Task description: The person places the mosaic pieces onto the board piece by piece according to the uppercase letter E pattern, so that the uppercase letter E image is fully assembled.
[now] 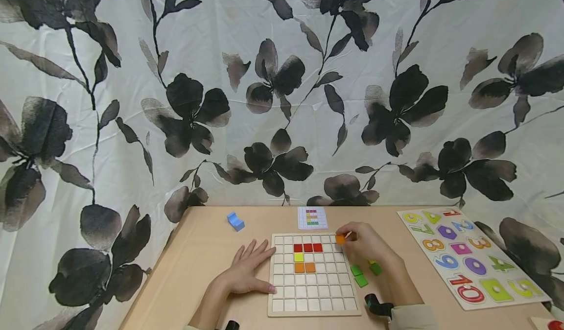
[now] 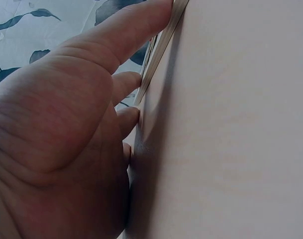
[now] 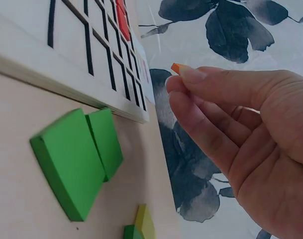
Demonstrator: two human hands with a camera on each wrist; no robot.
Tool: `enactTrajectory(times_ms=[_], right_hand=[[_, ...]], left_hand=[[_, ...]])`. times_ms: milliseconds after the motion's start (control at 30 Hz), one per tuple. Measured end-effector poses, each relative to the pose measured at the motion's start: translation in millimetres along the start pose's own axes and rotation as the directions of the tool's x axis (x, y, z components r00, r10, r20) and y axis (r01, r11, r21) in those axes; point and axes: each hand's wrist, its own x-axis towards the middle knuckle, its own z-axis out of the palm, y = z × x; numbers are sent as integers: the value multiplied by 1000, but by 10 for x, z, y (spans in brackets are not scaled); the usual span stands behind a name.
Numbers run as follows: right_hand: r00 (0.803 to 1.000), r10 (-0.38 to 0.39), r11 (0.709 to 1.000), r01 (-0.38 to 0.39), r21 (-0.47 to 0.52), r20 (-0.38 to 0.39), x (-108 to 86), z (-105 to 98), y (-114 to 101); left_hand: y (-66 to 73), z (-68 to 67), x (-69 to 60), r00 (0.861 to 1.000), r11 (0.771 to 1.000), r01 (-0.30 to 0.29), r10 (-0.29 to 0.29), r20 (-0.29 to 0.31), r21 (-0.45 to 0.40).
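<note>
My right hand (image 1: 369, 246) pinches an orange square tile (image 1: 340, 239) between thumb and fingertips, above the top right corner of the white gridded board (image 1: 315, 292). In the right wrist view only a corner of the orange tile (image 3: 176, 67) shows. On the board lie three red tiles (image 1: 307, 247) in a row, a yellow tile (image 1: 298, 257) beneath the leftmost, then two orange tiles (image 1: 305, 268) side by side. My left hand (image 1: 246, 274) rests with fingers spread beside the board, its thumb and fingertips touching the board's left edge. The left wrist view (image 2: 56, 114) shows its palm side.
Green tiles (image 1: 361, 280) and a yellow tile (image 1: 371, 261) lie right of the board, near my right wrist. A card with a coloured pattern (image 1: 312, 218) lies behind it. Blue pieces (image 1: 235, 221) sit at the back left. A number-and-shape board (image 1: 476, 256) occupies the right side.
</note>
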Motion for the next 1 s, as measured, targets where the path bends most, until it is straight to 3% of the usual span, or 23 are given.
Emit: enactTrajectory(times_ms=[267,533,800,1000], right_hand=[[999,37,999,-37,26,7,15,98,-99],[992,-82,996,78,52,99,66,205,-115],[969,-120,990,102,92,218,69,289,-149],[938,-155,988,137,77,311,55,343,-158]], left_hand=[[-1,-2,-2,1000,1000,0,0,-2,1],[0,-5,-7,1000,1000,1,-1,-4,1],[-3,-4,-1,1000,1000,-2,2,-5,5],[-5,0,5,1000,1000,-1,1,-3,2]])
